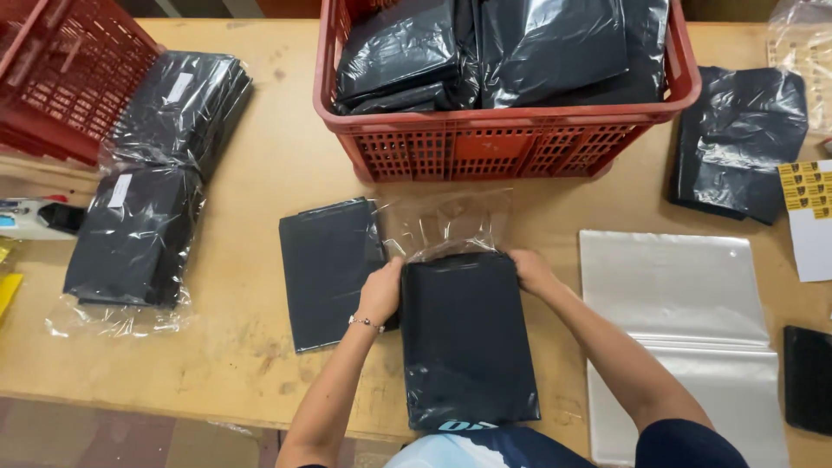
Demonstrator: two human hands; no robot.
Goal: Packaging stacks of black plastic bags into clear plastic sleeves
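Observation:
A folded black garment in a clear plastic bag (466, 338) lies on the wooden table (251, 182) right in front of me. My left hand (381, 290) grips its top left corner. My right hand (530, 270) grips its top right corner. The bag's open clear flap (442, 224) sticks up beyond the garment, crumpled. Just left of it a second flat black folded piece (329, 269) lies bare on the table, partly under my left hand.
A red plastic crate (485, 143) full of black bagged pieces stands behind. Two bagged black stacks (139, 234) lie at left beside an empty red crate (61, 78). Clear empty bags (676, 303) lie at right, another black pile (737, 139) and a sticker sheet (806, 186) beyond.

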